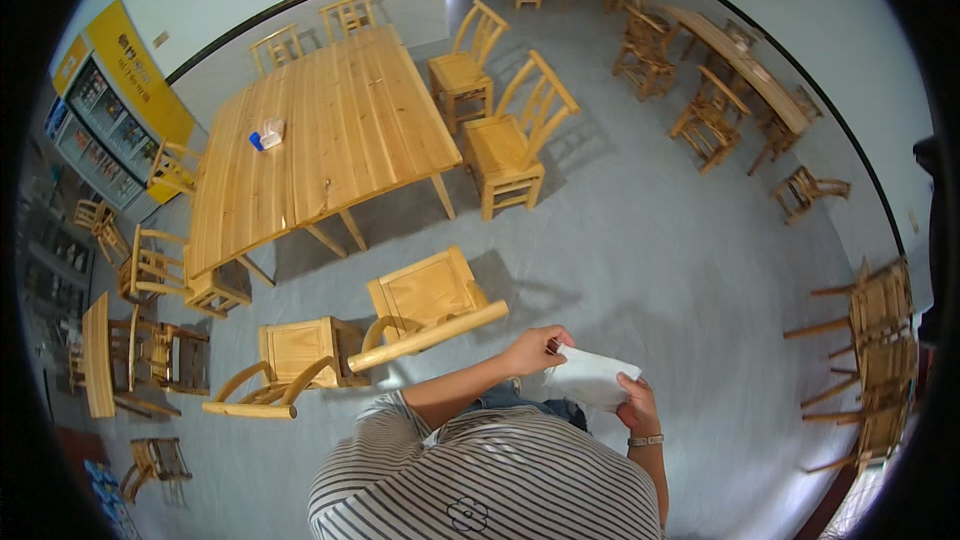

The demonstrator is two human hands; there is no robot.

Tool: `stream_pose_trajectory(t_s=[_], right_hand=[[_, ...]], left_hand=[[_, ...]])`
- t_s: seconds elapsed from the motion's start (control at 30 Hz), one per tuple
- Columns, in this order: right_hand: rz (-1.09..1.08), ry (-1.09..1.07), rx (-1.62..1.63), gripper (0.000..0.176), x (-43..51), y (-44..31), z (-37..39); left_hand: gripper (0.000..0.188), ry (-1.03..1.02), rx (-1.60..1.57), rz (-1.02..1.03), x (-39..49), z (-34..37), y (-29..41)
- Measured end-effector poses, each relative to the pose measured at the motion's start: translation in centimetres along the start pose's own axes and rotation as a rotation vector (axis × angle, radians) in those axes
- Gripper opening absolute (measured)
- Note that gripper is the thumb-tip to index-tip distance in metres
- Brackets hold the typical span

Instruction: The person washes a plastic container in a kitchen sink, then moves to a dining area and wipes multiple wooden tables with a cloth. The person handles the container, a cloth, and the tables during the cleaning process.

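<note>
A folded white cloth (589, 376) hangs in front of my body, stretched between both hands. My left hand (534, 350) pinches its upper left corner. At the right edge, my right hand (637, 401) grips it between thumb and fingers; a metal-banded bracelet or watch (646, 440) is on that wrist. The grey floor lies below the cloth. Close by on the left stands a wooden chair (427, 294), its backrest rail towards me. Another wooden chair (296, 352) is farther left.
A large wooden table (330, 120) stands ahead to the left, bearing a tissue pack (272, 133) and a small blue item (256, 141). More wooden chairs (510, 146) surround it. A yellow drinks fridge (112, 120) is at far left. Stacked chairs (881, 360) line the right wall.
</note>
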State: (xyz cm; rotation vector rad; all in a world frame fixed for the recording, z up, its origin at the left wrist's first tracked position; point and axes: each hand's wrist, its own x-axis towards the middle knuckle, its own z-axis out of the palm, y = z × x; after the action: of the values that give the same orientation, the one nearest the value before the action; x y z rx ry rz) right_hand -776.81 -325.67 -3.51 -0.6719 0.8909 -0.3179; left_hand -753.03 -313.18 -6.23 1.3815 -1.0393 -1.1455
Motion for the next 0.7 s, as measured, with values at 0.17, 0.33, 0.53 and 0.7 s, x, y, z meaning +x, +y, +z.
stream_pose_trajectory(t_s=[0.17,0.33,0.53,0.7], right_hand=[[0.037,-0.106,-0.11,0.029,12.2,-6.0,-0.5],[0.074,-0.277,-0.553,0.015,28.9,-11.3,3.1],[-0.026,-0.525,-1.037,0.017,48.5,-17.2,15.0],[-0.615,-0.94,-1.203,0.02,58.8,-18.7,31.4]], left_hand=[[0.039,0.059,0.282,-0.104,9.1,-6.1,-1.1],[0.025,0.203,0.556,-0.205,16.2,-13.4,-5.0],[0.017,0.723,0.531,-0.411,21.9,-23.0,-6.1],[0.013,1.232,0.776,-0.254,23.2,-34.0,-4.1]])
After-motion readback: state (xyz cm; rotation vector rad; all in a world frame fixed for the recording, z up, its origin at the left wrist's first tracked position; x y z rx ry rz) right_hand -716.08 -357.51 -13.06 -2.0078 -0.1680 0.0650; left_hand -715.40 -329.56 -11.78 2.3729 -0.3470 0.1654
